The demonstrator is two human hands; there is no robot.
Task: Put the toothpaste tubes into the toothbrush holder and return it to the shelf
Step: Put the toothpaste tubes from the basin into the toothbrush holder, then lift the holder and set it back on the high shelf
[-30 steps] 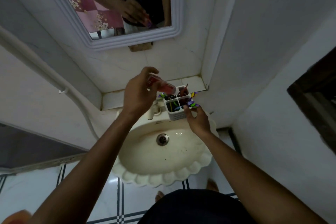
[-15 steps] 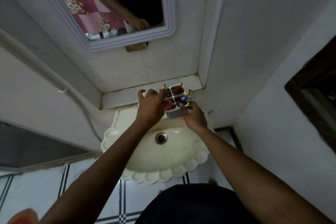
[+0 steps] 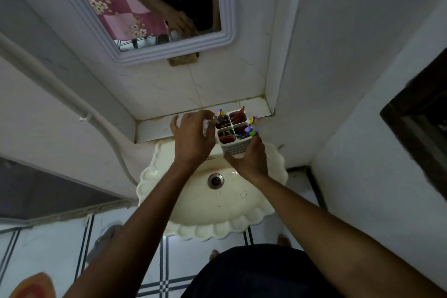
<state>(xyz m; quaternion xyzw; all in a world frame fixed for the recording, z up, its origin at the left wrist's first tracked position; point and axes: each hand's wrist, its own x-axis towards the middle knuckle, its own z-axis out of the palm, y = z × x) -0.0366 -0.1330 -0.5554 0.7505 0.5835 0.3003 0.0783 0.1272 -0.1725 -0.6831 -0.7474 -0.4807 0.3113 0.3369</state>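
A white perforated toothbrush holder (image 3: 234, 147) with separate compartments is held above the back of the sink, just in front of the tiled shelf (image 3: 154, 127). Red toothpaste tubes (image 3: 239, 116) stand in its compartments, one tip poking up at the far right cell, and colourful toothbrushes (image 3: 251, 131) stick out of the right side. My right hand (image 3: 249, 159) grips the holder from below and the right. My left hand (image 3: 193, 136) touches its left side with fingers spread, and I cannot tell whether it grips.
A cream scalloped sink (image 3: 217, 201) with a metal drain (image 3: 215, 180) sits below the hands. A white-framed mirror (image 3: 169, 53) hangs on the tiled wall above. A white pipe (image 3: 72, 101) runs down the left wall. A dark doorway (image 3: 420, 113) is at right.
My left hand held a red toothpaste tube over the holder a second ago; the tube now sits in a compartment. Both hands and the holder have moved toward the shelf.
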